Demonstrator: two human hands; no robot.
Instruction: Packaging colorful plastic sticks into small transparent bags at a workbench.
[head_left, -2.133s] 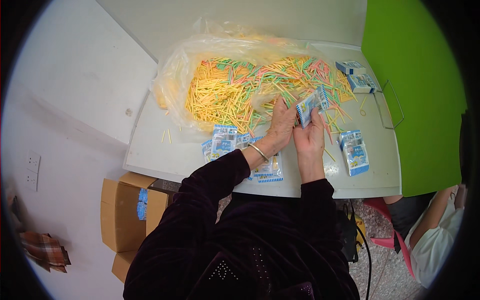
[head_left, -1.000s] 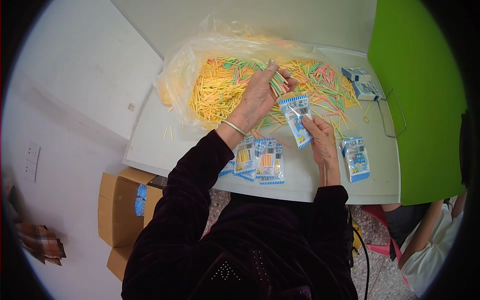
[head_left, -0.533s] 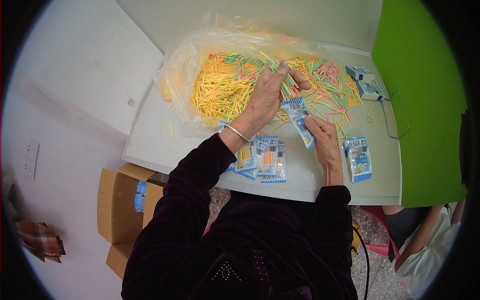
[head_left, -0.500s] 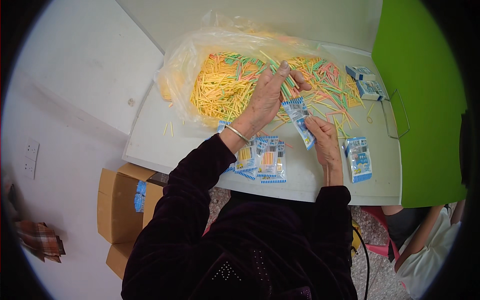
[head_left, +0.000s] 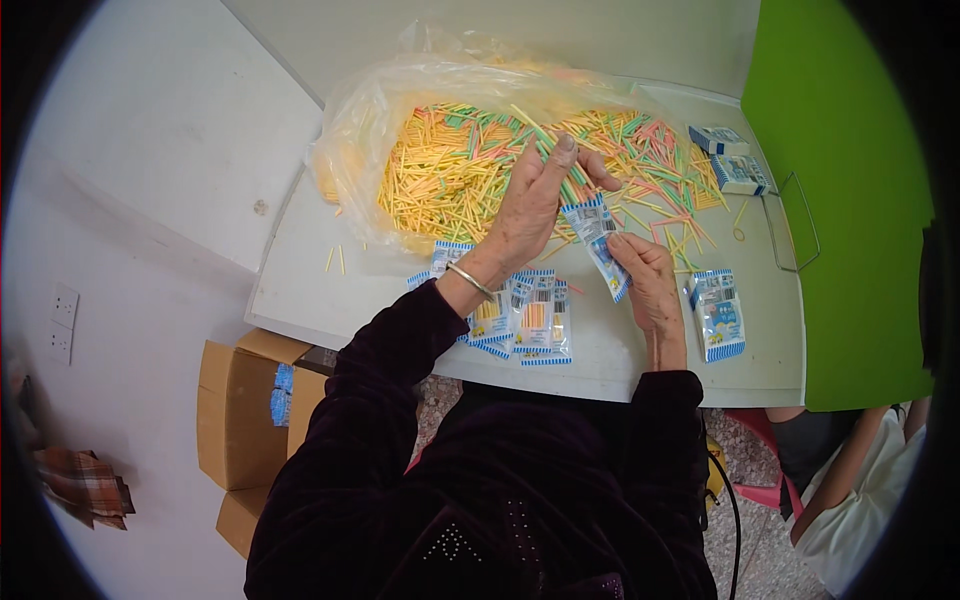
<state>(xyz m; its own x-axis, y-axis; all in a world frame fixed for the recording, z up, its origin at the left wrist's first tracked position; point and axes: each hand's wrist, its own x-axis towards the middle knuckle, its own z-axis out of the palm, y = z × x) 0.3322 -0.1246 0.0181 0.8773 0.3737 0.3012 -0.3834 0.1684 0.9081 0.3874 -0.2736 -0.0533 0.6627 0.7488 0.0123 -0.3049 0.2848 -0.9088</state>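
Observation:
A small bundle of thin coloured sticks (head_left: 574,184) is gripped in my left hand (head_left: 535,200), with yellow, green and pink ends sticking out above the thumb. Their lower ends meet the mouth of a blue-and-white plastic packet (head_left: 597,240); how deep they reach inside is hard to see. My right hand (head_left: 645,275) pinches that packet along its right side, thumb on the front. Behind both hands lies a heap of loose sticks (head_left: 440,165) in a large clear plastic bag (head_left: 350,140). Under my left wrist are several filled packets (head_left: 537,318).
Flat blue-and-white packets (head_left: 718,315) lie right of my right hand; two banded stacks (head_left: 740,175) sit farther back near a wire loop (head_left: 800,225). A green panel (head_left: 840,200) borders the table's right. An open cardboard box (head_left: 245,410) stands at lower left. Another person's arm (head_left: 840,470) shows at lower right.
My left hand has come slightly down with the sticks, toward the packet. The packet and my right hand stay nearly in place.

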